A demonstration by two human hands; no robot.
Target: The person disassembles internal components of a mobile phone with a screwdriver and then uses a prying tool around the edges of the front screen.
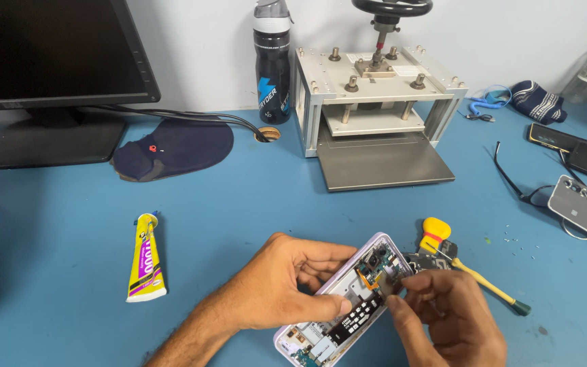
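A: Nearest first, what's in your grip?

B: My left hand [276, 289] clasps the opened lavender phone [344, 299] by its near-left edge, thumb across the inside. My right hand [446, 309] pinches a small dark part at the phone's far-right corner, by the camera. The phone sits tilted at the near edge of the blue table [239, 197], centre-right.

A: Room around?

B: Open blue to the left. A yellow glue tube [146, 258] with purple print lies well apart, left. A yellow-handled screwdriver [473, 272] is just beside my right hand.

A: Farther?

B: A grey metal press [375, 115] at far centre, a dark bottle [272, 61] with white and blue lettering left of it, a monitor [49, 75] far left, and phones [582, 204] along the right edge.
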